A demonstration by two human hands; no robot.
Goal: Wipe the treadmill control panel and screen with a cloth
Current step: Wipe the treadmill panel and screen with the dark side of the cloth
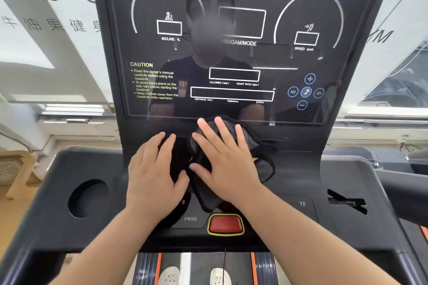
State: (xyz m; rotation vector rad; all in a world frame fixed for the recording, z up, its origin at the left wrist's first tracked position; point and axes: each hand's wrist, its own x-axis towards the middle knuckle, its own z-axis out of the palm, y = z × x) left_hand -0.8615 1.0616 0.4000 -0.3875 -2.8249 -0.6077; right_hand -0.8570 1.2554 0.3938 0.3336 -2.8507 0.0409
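Observation:
A dark grey cloth (261, 159) lies bunched on the treadmill control panel (294, 169), just below the glossy black screen (231, 53). My right hand (224, 159) presses flat on the cloth with fingers spread, fingertips near the screen's lower edge. My left hand (152, 173) lies flat on the panel beside it, fingers apart, its thumb touching the cloth's left edge. The screen is dark, printed with white outlines and a caution text, and it reflects a person.
A red stop button (225, 224) with a yellow rim sits below the hands, next to a PROG key (190, 218). A round cup holder (89, 198) is at the left, a slot (347, 202) at the right. The treadmill belt (199, 268) and two shoes show below.

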